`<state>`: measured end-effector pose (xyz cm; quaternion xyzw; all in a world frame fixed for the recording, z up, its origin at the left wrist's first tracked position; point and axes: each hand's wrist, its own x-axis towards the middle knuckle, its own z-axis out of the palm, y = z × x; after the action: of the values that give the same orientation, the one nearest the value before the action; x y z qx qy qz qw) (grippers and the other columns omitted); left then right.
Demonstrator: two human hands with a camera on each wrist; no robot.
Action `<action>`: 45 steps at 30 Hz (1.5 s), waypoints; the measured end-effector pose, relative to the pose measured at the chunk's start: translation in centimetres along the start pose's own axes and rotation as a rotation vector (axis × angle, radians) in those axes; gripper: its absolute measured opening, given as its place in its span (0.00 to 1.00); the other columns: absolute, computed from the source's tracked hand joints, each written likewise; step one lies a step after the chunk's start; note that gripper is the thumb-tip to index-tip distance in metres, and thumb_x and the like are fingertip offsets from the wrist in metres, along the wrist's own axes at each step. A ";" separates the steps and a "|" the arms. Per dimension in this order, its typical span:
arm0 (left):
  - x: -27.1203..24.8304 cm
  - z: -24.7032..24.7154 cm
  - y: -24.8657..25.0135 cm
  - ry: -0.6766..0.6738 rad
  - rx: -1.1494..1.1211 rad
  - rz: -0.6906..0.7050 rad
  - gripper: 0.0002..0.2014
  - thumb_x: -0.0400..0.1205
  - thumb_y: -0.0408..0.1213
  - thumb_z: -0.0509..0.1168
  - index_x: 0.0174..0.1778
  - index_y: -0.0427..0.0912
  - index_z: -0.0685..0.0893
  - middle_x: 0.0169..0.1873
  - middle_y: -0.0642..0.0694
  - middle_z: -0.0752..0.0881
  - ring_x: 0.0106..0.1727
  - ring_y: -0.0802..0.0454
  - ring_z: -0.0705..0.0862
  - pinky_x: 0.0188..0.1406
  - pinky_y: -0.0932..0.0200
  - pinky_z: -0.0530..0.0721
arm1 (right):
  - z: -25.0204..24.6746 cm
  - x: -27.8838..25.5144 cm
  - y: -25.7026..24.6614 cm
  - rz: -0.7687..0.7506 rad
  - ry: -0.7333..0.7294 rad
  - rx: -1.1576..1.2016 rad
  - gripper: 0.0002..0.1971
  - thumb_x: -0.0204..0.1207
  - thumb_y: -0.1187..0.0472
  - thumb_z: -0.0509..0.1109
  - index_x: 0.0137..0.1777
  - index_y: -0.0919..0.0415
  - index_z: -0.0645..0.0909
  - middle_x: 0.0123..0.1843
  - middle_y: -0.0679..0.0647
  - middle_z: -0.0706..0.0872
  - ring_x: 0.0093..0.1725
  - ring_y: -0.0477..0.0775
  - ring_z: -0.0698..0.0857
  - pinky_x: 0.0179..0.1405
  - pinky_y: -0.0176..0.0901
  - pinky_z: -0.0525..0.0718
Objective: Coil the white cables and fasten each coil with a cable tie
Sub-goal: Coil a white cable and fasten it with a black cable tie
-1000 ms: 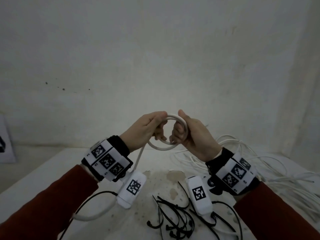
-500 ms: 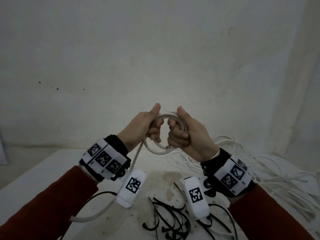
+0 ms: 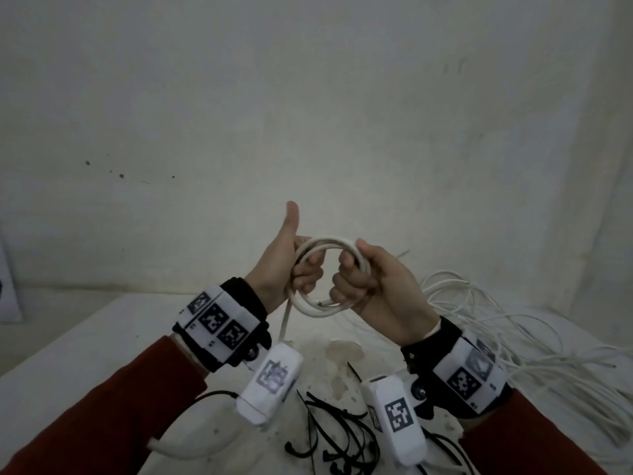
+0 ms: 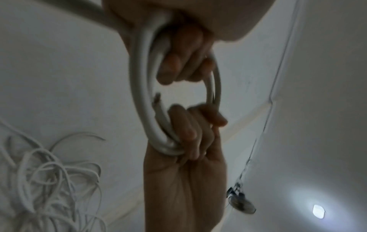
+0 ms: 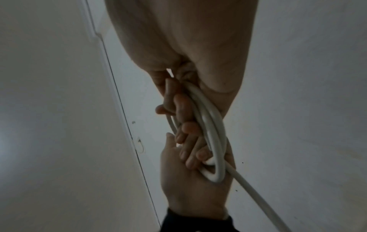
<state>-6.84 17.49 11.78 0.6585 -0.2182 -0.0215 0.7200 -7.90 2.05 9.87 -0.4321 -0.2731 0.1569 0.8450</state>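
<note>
Two hands [image 3: 373, 286] grip the white coil [image 3: 325, 245].

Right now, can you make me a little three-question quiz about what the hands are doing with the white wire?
1. True or false: both hands grip the white coil.
2. Which thumb sticks straight up? A) the left hand B) the right hand C) neither
3. What black things lie on the table below the hands?

Key:
1. True. Each hand's fingers curl round one side of the coil.
2. A. The left thumb points up, clear of the coil.
3. The cable ties, lying in a loose bunch, none yet on the coil.
</note>
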 end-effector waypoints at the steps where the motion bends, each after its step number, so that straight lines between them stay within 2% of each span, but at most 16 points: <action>1: -0.1 -0.2 0.1 -0.084 -0.076 -0.025 0.34 0.76 0.69 0.43 0.22 0.42 0.71 0.14 0.51 0.61 0.15 0.55 0.62 0.19 0.63 0.70 | -0.1 0.0 -0.3 -0.016 0.018 0.044 0.20 0.79 0.54 0.54 0.32 0.63 0.77 0.19 0.47 0.54 0.18 0.47 0.62 0.26 0.39 0.72; 3: -0.4 -0.1 -0.1 -0.164 -0.166 -0.025 0.27 0.76 0.63 0.49 0.30 0.41 0.74 0.17 0.51 0.64 0.18 0.56 0.66 0.25 0.62 0.76 | -0.3 0.0 -0.7 -0.056 0.051 0.104 0.19 0.78 0.54 0.55 0.31 0.63 0.78 0.19 0.48 0.52 0.17 0.46 0.61 0.23 0.38 0.67; 5: -0.7 0.3 -0.4 -0.148 -0.174 0.009 0.22 0.78 0.57 0.50 0.33 0.40 0.72 0.18 0.52 0.64 0.19 0.56 0.67 0.28 0.63 0.78 | -0.4 0.0 -0.9 -0.073 0.068 0.125 0.19 0.78 0.54 0.55 0.31 0.62 0.77 0.17 0.47 0.54 0.17 0.46 0.59 0.22 0.38 0.65; 9: -1.2 1.3 -0.7 0.009 -0.001 0.116 0.20 0.84 0.52 0.52 0.30 0.43 0.65 0.19 0.53 0.58 0.18 0.58 0.57 0.19 0.66 0.65 | -0.4 -0.2 -0.6 0.026 -0.020 0.060 0.25 0.81 0.45 0.54 0.29 0.59 0.77 0.16 0.48 0.53 0.17 0.48 0.55 0.24 0.39 0.68; 12: -1.2 1.1 -0.5 0.036 0.099 0.145 0.20 0.85 0.49 0.56 0.28 0.44 0.64 0.21 0.53 0.56 0.21 0.57 0.54 0.21 0.64 0.53 | -0.7 -0.4 -0.6 0.110 -0.178 0.000 0.26 0.82 0.42 0.52 0.33 0.59 0.78 0.14 0.46 0.64 0.14 0.45 0.63 0.29 0.39 0.73; 14: -1.1 0.8 -0.1 0.015 0.076 0.121 0.20 0.82 0.50 0.61 0.26 0.45 0.67 0.22 0.53 0.56 0.21 0.57 0.54 0.22 0.62 0.53 | -0.9 -0.6 -0.8 0.111 -0.241 -0.006 0.23 0.83 0.45 0.52 0.37 0.59 0.80 0.14 0.45 0.69 0.14 0.46 0.61 0.27 0.37 0.70; 17: -1.0 1.0 0.3 0.019 0.045 0.105 0.19 0.78 0.51 0.60 0.23 0.47 0.69 0.21 0.53 0.57 0.20 0.58 0.54 0.20 0.64 0.54 | -0.7 -0.6 -0.9 0.079 -0.272 0.023 0.20 0.84 0.50 0.53 0.39 0.58 0.81 0.14 0.44 0.62 0.14 0.45 0.56 0.23 0.36 0.62; 20: -0.9 1.5 0.5 0.061 0.082 0.165 0.22 0.85 0.48 0.58 0.25 0.46 0.66 0.21 0.53 0.57 0.21 0.57 0.53 0.19 0.63 0.52 | -0.6 -0.5 -1.1 0.058 -0.251 0.001 0.19 0.82 0.49 0.55 0.34 0.56 0.77 0.16 0.44 0.56 0.15 0.46 0.55 0.24 0.38 0.59; 24: -0.9 2.1 1.1 0.063 0.135 0.250 0.19 0.86 0.45 0.53 0.29 0.43 0.67 0.20 0.54 0.60 0.22 0.56 0.56 0.19 0.65 0.59 | -0.4 -0.7 -1.5 -0.005 -0.180 -0.027 0.21 0.82 0.47 0.56 0.27 0.54 0.68 0.16 0.46 0.54 0.17 0.45 0.62 0.34 0.39 0.72; 28: -0.9 1.7 -0.1 0.047 0.441 0.300 0.17 0.84 0.50 0.51 0.41 0.40 0.72 0.30 0.50 0.74 0.30 0.54 0.76 0.24 0.60 0.80 | -0.3 -1.3 -3.0 -0.132 -0.051 0.065 0.22 0.83 0.45 0.52 0.29 0.54 0.70 0.18 0.46 0.52 0.15 0.46 0.51 0.16 0.34 0.62; 31: -1.3 0.8 -1.7 -0.034 0.568 0.226 0.10 0.87 0.42 0.52 0.43 0.40 0.68 0.31 0.49 0.75 0.23 0.52 0.71 0.15 0.63 0.70 | -2.0 -1.8 -4.7 -0.238 -0.029 0.177 0.22 0.84 0.48 0.50 0.33 0.57 0.74 0.21 0.46 0.55 0.17 0.46 0.52 0.18 0.36 0.60; 35: -1.9 -1.6 -3.6 -0.090 0.842 0.241 0.09 0.88 0.39 0.48 0.45 0.49 0.71 0.29 0.51 0.74 0.25 0.58 0.67 0.25 0.67 0.69 | -4.0 -2.6 -6.4 -0.356 -0.084 0.292 0.15 0.81 0.57 0.52 0.41 0.62 0.78 0.25 0.49 0.69 0.21 0.48 0.61 0.27 0.40 0.67; 39: -2.0 -4.4 -4.3 -0.034 1.495 0.240 0.06 0.88 0.42 0.49 0.51 0.56 0.71 0.35 0.57 0.76 0.29 0.58 0.70 0.28 0.63 0.67 | -4.5 -3.0 -7.6 -0.536 0.062 0.264 0.14 0.83 0.56 0.53 0.44 0.60 0.77 0.29 0.48 0.71 0.26 0.47 0.68 0.32 0.38 0.73; 42: -2.5 -4.7 -4.6 -0.016 1.696 0.496 0.13 0.78 0.33 0.68 0.45 0.56 0.73 0.32 0.59 0.79 0.24 0.57 0.71 0.19 0.65 0.63 | -5.0 -2.5 -7.7 -0.634 0.133 0.217 0.10 0.84 0.58 0.52 0.48 0.59 0.74 0.32 0.47 0.75 0.29 0.46 0.72 0.36 0.37 0.77; 44: -2.6 -4.3 -4.2 -0.064 1.737 0.661 0.05 0.79 0.37 0.62 0.41 0.53 0.76 0.30 0.56 0.79 0.25 0.55 0.74 0.22 0.65 0.63 | -5.3 -1.7 -7.2 -0.678 0.228 0.140 0.08 0.84 0.60 0.53 0.48 0.59 0.73 0.32 0.48 0.76 0.28 0.45 0.74 0.36 0.36 0.78; 45: -2.7 -3.8 -3.8 -0.075 1.734 0.712 0.07 0.80 0.40 0.56 0.40 0.51 0.78 0.29 0.55 0.78 0.26 0.55 0.74 0.24 0.65 0.64 | -5.4 -1.2 -6.9 -0.700 0.279 0.087 0.08 0.85 0.61 0.53 0.48 0.60 0.72 0.32 0.48 0.76 0.28 0.45 0.74 0.36 0.36 0.78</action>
<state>-6.98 21.43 7.20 0.8586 -0.3699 0.3490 -0.0655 -5.44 -5.94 12.52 -0.2934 -0.2793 -0.1902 0.8943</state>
